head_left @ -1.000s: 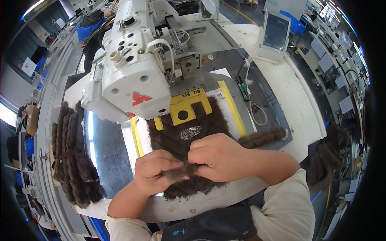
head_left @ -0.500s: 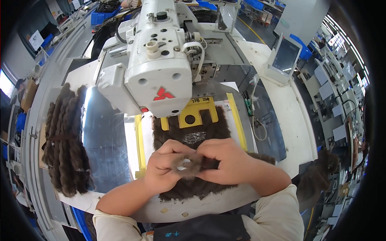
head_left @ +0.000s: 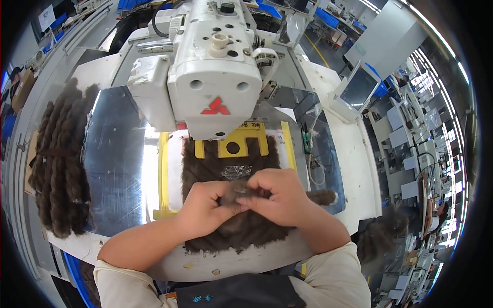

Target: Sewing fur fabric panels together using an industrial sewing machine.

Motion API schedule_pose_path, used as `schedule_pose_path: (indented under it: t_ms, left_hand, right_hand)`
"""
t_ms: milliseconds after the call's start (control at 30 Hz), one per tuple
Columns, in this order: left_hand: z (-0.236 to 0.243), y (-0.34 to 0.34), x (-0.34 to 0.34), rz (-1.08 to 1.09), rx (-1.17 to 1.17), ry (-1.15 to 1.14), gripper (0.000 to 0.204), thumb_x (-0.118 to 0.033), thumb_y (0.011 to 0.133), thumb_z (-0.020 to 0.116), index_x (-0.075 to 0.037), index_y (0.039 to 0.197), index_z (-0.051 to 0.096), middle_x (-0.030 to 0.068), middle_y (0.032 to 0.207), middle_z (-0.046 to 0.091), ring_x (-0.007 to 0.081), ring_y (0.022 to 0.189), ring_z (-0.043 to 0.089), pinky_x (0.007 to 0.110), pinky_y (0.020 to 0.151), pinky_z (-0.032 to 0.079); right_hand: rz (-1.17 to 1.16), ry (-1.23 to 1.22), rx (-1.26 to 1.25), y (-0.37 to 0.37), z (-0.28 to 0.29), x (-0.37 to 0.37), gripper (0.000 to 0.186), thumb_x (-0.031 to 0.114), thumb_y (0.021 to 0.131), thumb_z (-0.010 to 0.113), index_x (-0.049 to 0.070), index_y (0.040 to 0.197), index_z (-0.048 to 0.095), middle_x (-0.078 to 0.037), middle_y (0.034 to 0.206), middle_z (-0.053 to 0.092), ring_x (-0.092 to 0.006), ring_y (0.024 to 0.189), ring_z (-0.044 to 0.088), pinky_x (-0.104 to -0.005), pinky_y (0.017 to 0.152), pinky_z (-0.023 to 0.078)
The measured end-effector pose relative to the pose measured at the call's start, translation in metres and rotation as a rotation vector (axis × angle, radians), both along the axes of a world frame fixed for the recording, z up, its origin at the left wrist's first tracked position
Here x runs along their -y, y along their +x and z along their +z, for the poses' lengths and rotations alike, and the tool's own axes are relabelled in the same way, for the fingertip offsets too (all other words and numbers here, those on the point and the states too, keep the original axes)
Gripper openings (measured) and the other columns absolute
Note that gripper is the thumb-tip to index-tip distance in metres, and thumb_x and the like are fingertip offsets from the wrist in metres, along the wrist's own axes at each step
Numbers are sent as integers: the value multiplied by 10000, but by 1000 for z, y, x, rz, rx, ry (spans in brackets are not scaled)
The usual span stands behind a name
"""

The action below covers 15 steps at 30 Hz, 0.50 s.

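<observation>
Over the dark brown fur panel [head_left: 233,226], the left hand [head_left: 205,208] and right hand [head_left: 280,197] met, fingers pinched on a small grey-brown fur tuft [head_left: 237,191] lying crosswise between them.

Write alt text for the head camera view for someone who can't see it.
Both hands, left hand and right hand, pinch a small tuft of brown fur over a brown fur panel lying below a white industrial sewing machine. More fur strips lie at left.
</observation>
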<state>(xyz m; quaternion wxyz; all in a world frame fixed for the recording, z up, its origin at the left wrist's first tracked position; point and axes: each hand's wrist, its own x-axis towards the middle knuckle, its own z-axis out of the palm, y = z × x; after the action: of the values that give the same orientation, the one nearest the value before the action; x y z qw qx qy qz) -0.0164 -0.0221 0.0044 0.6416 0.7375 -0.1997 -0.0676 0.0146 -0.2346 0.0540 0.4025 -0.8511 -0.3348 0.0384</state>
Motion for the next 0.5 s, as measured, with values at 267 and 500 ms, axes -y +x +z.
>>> schedule_pose_path:
  t_ms: [267, 500]
  left_hand:
    - [-25, 26, -7, 164, -312, -20, 413, -137, 938, 747, 68, 1265, 601, 76, 1086, 710, 122, 975, 654, 303, 872, 543]
    - [-1, 33, -17, 314, -117, 465, 395, -183, 975, 660, -9, 1323, 588, 295, 1143, 688, 435, 960, 704, 441, 843, 577]
  right_hand:
    - [-162, 37, -583, 66, -44, -37, 207, 153, 938, 747, -36, 885, 683, -82, 675, 684, -116, 567, 646, -290, 525, 506]
    - [-156, 0, -149, 104, -81, -55, 322, 193, 817, 784, 43, 1099, 748, -186, 1008, 753, -404, 977, 704, -450, 852, 558]
